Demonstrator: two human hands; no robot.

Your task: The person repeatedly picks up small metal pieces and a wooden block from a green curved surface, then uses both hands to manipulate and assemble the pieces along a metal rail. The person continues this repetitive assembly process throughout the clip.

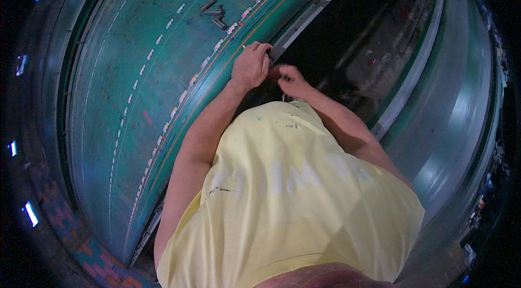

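Note:
At the near edge of a long green table (135, 33), my left hand (251, 65) is closed, its fingers curled over at the rim. Whatever it grips is hidden behind the fingers. Just to its right, over the dark gap beside the table, my right hand (293, 81) is closed too, with fingers bent in and slightly smeared. Something dark and reddish between the two hands is too blurred to name. A short pale strand (284, 97) hangs below my right hand.
Several dark metal cylinders (213, 12) lie on the green table. Rows of small pale marks (187, 88) and an orange line (239, 50) run along it. A dark aisle (374, 60) separates it from a second long table (450, 114) at the right. Coloured paving (89, 253) shows lower left.

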